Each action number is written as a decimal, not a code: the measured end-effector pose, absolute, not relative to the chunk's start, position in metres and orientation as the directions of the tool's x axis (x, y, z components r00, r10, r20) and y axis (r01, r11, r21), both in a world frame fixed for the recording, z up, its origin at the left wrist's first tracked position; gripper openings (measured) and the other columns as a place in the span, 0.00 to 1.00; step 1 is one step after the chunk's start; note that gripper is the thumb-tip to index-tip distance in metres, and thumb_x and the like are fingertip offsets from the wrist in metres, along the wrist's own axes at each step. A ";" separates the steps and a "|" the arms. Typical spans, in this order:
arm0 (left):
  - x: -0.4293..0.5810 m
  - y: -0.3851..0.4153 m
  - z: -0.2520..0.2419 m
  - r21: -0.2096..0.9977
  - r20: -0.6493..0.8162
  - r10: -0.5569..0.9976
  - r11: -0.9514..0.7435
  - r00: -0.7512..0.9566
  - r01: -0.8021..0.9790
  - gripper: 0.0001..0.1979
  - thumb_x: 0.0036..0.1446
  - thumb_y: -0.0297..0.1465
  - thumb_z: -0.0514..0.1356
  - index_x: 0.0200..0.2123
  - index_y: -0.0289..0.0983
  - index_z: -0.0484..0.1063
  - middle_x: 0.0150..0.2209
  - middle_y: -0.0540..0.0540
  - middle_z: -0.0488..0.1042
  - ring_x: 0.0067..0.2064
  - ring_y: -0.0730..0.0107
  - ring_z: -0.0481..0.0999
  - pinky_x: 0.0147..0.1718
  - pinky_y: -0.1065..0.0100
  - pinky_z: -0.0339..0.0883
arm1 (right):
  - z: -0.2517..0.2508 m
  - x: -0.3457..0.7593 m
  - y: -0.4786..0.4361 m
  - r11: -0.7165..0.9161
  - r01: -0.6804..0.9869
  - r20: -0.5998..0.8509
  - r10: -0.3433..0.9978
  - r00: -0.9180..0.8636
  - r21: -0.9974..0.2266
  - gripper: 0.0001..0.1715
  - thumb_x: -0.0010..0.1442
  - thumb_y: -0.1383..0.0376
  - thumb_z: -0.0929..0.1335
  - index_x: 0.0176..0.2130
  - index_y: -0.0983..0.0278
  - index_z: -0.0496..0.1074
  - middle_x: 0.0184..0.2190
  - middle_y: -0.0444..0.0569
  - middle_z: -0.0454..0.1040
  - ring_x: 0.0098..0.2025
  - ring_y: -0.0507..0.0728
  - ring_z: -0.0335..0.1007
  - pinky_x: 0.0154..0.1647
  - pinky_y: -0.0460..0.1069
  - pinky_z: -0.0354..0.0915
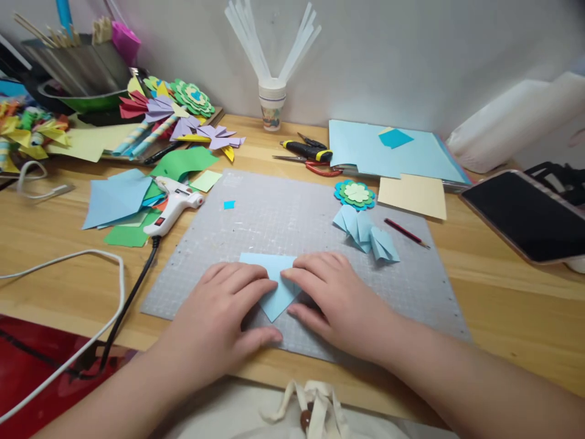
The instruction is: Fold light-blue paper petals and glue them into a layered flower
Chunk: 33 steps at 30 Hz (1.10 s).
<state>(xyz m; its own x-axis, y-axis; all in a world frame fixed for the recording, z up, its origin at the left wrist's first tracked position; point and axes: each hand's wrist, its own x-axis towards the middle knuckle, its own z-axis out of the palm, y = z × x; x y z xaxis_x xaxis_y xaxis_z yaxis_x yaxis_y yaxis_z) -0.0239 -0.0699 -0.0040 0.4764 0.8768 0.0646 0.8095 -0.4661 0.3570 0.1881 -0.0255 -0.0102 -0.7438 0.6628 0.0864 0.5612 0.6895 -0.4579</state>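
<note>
Here at the counter's (516, 305) near edge, the blue sheet (275, 300) lies flat on the mat (283, 213), right between the two hands. It's a triangle, its long side running side to side and parallel to the counter's far edge, its point aimed at the near one. Neither hand is nearer: the left hand (222, 305) presses its left half, the right hand (340, 299) covers its right corner. The left grip is wide, thumb well off the paper and fingertips down on it; the right grip is narrower, fingers bent over the sheet, and whether that thumb touches paper I can't tell.

Farther out, the glue gun (168, 213) sits off the mat's left edge, its markings too small to read. Toward the mat's right edge: folded pieces (359, 224), a pencil (406, 233), a flower (355, 194). Past its far edge, cutter (304, 149) and scissors (324, 171). By the counter's far edge stands the cup (272, 113), printed with a coloured picture; no brand or wording legible anywhere.
</note>
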 end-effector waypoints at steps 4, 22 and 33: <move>-0.018 -0.072 -0.004 0.307 0.069 0.880 -0.467 0.470 0.829 0.19 0.56 0.40 0.62 0.49 0.39 0.69 0.48 0.42 0.73 0.49 0.54 0.70 0.47 0.53 0.60 | -0.009 0.188 -0.021 0.648 0.554 0.062 0.677 -0.734 -0.523 0.15 0.61 0.65 0.67 0.49 0.63 0.69 0.42 0.52 0.71 0.47 0.59 0.63 0.48 0.57 0.58; -0.024 -0.094 -0.017 0.259 0.201 0.851 -0.525 0.486 0.811 0.18 0.58 0.37 0.60 0.51 0.39 0.68 0.48 0.44 0.74 0.49 0.58 0.71 0.47 0.56 0.62 | -0.013 0.187 -0.029 0.551 0.486 0.054 0.697 -0.715 -0.678 0.18 0.58 0.68 0.67 0.49 0.62 0.67 0.43 0.49 0.71 0.47 0.59 0.62 0.49 0.57 0.54; -0.041 -0.124 -0.026 0.034 0.275 0.716 -0.674 0.641 0.738 0.22 0.60 0.45 0.57 0.53 0.39 0.69 0.49 0.48 0.77 0.49 0.63 0.73 0.53 0.61 0.53 | -0.014 0.181 -0.044 0.531 0.556 0.020 0.735 -0.678 -0.639 0.19 0.60 0.70 0.65 0.51 0.62 0.66 0.46 0.51 0.69 0.48 0.60 0.62 0.49 0.57 0.58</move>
